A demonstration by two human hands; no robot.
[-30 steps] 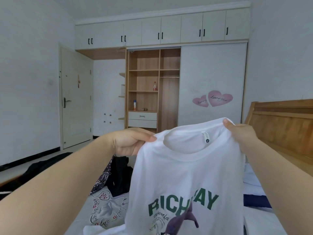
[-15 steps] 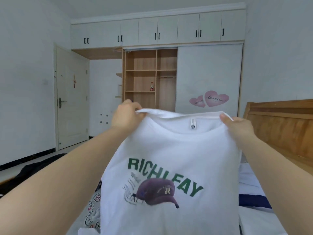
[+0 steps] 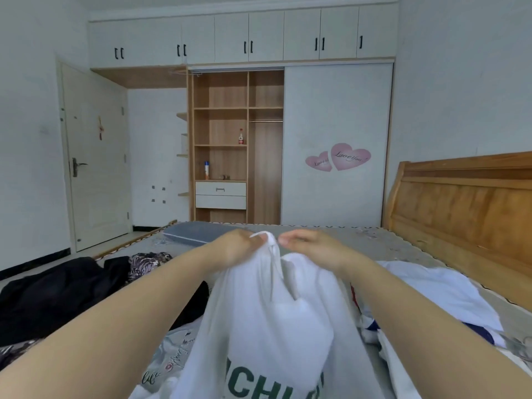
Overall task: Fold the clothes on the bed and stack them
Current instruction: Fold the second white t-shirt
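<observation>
White cotton T-shirt with green lettering (image 3: 276, 326) hanging at 6 o'clock above bed (image 3: 374, 240), halved lengthwise. Left hand (image 3: 239, 249) pinching both shoulders together; right hand (image 3: 311, 249) alongside, seemingly pinching fabric too, grip partly hidden.

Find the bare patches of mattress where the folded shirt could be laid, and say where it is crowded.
Bare mattress runs along the far side, between the grey pillow and the wooden headboard. The near left is crowded with dark clothes; white clothes cover the near right. Both hands hold the white shirt over the middle.
</observation>
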